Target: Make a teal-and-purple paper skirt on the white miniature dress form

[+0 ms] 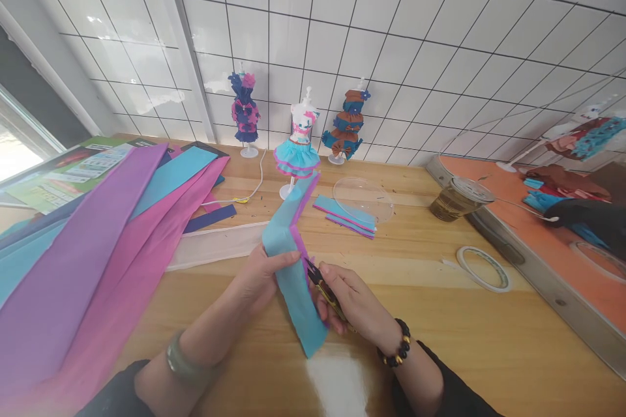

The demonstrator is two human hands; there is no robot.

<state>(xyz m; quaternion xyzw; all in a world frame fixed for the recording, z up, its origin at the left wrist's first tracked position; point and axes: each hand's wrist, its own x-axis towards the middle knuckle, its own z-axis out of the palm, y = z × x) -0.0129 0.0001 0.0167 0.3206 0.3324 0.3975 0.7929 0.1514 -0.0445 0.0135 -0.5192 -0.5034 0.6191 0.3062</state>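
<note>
My left hand point(261, 273) grips a light-blue fabric strip point(293, 287) with a purple edging, its thumb lying on top near the bend. The strip's upper end reaches toward a small dress form point(296, 155) in a tiered blue and pink skirt. In my right hand point(349, 303) is a pair of dark and gold thread snips point(325, 290). Their tips touch the purple edge just right of my left thumb. Whether the blades are apart cannot be made out. Some right fingers are hidden behind the snips and the strip.
Purple point(98, 228), blue and pink fabric lengths cover the table's left. Behind are two more dressed forms point(244, 107) point(345, 124). Trimmed blue strips point(347, 214), a clear plastic disc point(364, 199), a lidded cup point(460, 199) and a tape roll point(484, 268) lie rightward, beside an orange-topped case point(533, 247).
</note>
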